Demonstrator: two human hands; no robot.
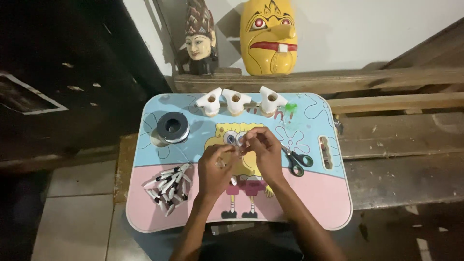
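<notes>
Your two hands meet in the middle of the little table. Your left hand [213,166] and your right hand [263,147] are both pinched on one small white piece [235,151] between the fingertips. The piece is very tiny, so you cannot tell just what it is. It sits up in the air, a bit above the table top, right between your two hands. Your left thumb and fingers curl around it from the left. Your right fingers bend down on it from the right.

Just under your left hand, another small white bit [234,181] lies on the table.

The table [333,203] is blue on top and pink at the bottom, with a yellow cartoon picture in the middle. Your hands cover part of that picture.

To the left of your left hand lies a pile of small black and white pieces [169,188]. It rests on the pink part, near the left edge.

Up and to the left sits a roll of dark tape [172,127] on the blue part.

To the right of your right hand lie scissors [297,160] with dark green handles. They are just beside your wrist.

At the far edge of the table stand three white holders [235,101] in a row. Next to them is a small green thing [290,108].

Behind the table, on a wood ledge, stand a yellow mask [268,36] and a small carved head [199,38].
</notes>
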